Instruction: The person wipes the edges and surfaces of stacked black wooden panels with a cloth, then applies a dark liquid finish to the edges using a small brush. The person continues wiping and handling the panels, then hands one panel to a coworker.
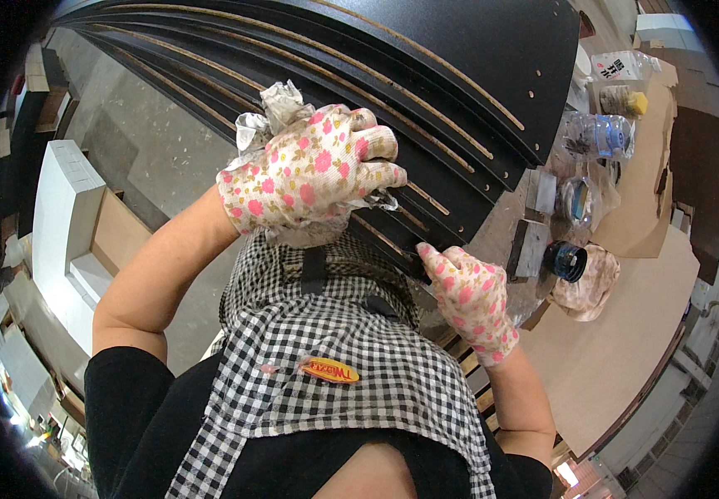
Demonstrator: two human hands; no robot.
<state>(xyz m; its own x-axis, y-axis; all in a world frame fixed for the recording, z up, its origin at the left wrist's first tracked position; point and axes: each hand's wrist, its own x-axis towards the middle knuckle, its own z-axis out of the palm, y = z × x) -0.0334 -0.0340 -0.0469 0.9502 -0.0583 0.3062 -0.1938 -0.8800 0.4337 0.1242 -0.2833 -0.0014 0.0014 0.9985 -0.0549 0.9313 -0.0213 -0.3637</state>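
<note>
A stack of long black boards (492, 50) with grooves or edges of bare brown wood stretches from the far left to the middle right. My left hand (318, 170), in a white glove with pink flowers, is closed around a crumpled whitish-grey rag (284, 106) over the boards. Parts of the rag stick out above and below the fingers. My right hand (469, 301), gloved alike, is at the near end of the lowest boards, thumb and fingers drawn together at the edge. Whether it pinches the board or only touches it is hidden.
On the right, a light wooden board (617, 358) carries a stained cloth (599, 291). Beside it stand an open dark jar (565, 261), clear plastic bottles (600, 135) and a yellow-lidded container (623, 101). A white panel piece (68, 195) stands at left on the concrete floor (147, 158).
</note>
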